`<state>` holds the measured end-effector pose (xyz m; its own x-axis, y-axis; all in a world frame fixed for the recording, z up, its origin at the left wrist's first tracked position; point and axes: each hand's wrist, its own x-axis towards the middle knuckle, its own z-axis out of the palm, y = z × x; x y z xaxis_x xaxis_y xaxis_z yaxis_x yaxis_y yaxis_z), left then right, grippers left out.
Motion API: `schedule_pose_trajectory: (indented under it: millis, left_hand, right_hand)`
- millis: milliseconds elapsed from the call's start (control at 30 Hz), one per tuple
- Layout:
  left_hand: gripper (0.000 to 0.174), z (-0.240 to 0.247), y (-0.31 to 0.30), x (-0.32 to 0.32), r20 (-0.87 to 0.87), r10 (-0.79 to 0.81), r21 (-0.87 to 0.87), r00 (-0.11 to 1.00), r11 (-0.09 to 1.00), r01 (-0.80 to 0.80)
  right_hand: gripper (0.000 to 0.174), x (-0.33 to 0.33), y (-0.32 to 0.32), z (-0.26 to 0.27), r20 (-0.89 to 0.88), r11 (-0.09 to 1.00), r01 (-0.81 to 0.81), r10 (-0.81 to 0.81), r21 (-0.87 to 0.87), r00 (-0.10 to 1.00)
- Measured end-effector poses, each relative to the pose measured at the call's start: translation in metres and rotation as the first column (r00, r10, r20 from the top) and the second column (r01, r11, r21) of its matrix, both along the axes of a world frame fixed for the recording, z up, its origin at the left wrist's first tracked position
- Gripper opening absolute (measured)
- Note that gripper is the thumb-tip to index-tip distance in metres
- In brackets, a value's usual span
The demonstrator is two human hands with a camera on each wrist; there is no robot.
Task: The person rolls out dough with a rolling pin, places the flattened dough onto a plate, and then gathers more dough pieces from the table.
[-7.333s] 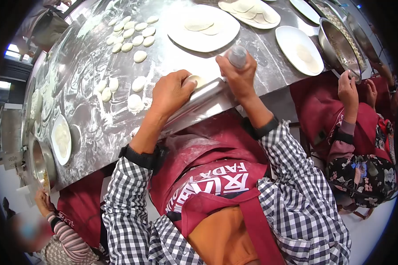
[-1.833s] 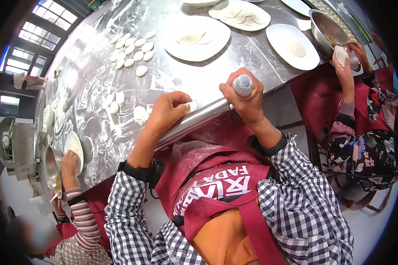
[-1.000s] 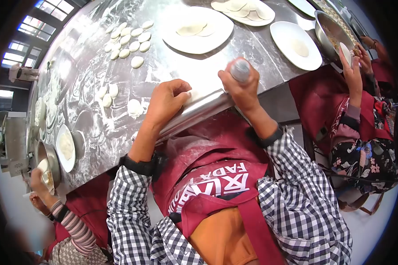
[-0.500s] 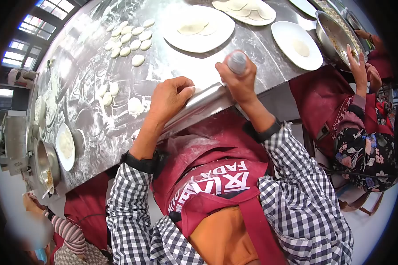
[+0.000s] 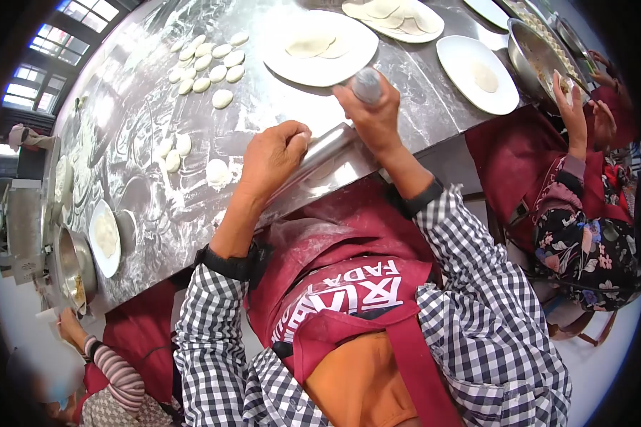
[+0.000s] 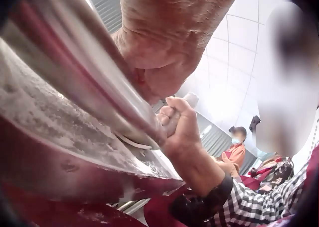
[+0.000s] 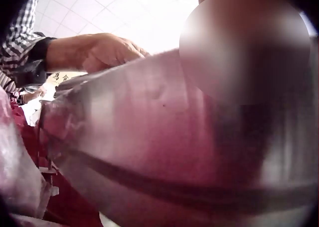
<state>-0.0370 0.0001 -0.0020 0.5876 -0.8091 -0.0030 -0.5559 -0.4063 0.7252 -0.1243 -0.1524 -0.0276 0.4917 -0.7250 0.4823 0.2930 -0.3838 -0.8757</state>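
— Steel table [image 5: 132,114], dusted all over with flour, fills the upper half of the head view. What sits at its left end?

— At the far left is a metal bowl [image 5: 64,249]. Just beside it is a small white plate [image 5: 101,267] with a flat round of dough on it. Further right, small dough pieces [image 5: 218,73] lie in rows toward the upper left, and a few more lie loose near the left hand [image 5: 274,158].

— And that hand?

— It lies across the rolling pin [image 5: 325,144] near the middle of the frame, fingers bent over the far side. I cannot tell whether the fingertips pinch anything. The left wrist view shows only the palm pressed on the metal.

— Where does the pin lie?

— It lies at the table's near edge, slanting from lower left to upper right, in front of the person's red apron [image 5: 335,285].

— The right hand [image 5: 374,117]?

— It is just right of the left one, with fingers wrapped tight round the pin's upper end. The rounded tip sticks out above the fist.

— And further right?

— At top centre a large white plate [image 5: 349,60] holds thin dough rounds. To its right, a side plate [image 5: 463,60] holds one round. At the right edge is a steel basin [image 5: 527,71], with another person's hand [image 5: 573,96] close to its rim.
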Motion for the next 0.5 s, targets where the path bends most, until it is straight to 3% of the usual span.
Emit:
schedule_pose_trajectory:
  millis: [67,100,200,233,333,467,500]
  left_hand:
    - [0.021,-0.003,0.006,-0.002,-0.007,-0.030,0.020,1.000,0.999,0.031]
    - [0.020,-0.005,0.011,-0.001,0.069,-0.061,0.031,0.996,0.998,0.059]
    - [0.020,-0.016,0.021,0.012,-0.144,0.024,-0.037,0.989,0.999,-0.029]
    - [0.021,-0.016,0.023,0.017,-0.295,0.006,-0.059,0.955,0.998,-0.024]
    - [0.020,-0.009,0.022,0.008,-0.231,-0.091,-0.032,0.969,0.996,0.086]
    - [0.023,0.005,0.004,-0.001,-0.019,0.004,-0.046,1.000,0.999,-0.005]
    - [0.025,0.002,0.001,0.001,-0.037,0.023,-0.045,0.999,0.999,-0.025]
  right_hand:
    - [0.018,-0.024,0.005,-0.001,-0.047,0.997,-0.029,0.032,0.070,0.998]
    - [0.018,-0.038,0.010,-0.001,-0.049,0.995,-0.032,0.037,0.092,0.998]
    - [0.019,-0.066,0.023,0.004,-0.047,0.992,-0.050,0.056,0.117,0.997]
    - [0.019,-0.069,0.024,0.005,-0.046,0.991,-0.057,0.063,0.122,0.997]
    - [0.020,-0.046,0.014,0.000,-0.056,0.992,-0.035,0.042,0.120,0.998]
    - [0.019,0.008,-0.001,0.005,-0.007,0.999,0.024,-0.024,-0.032,1.000]
    - [0.019,0.013,-0.001,0.006,-0.004,0.999,0.030,-0.030,-0.038,1.000]
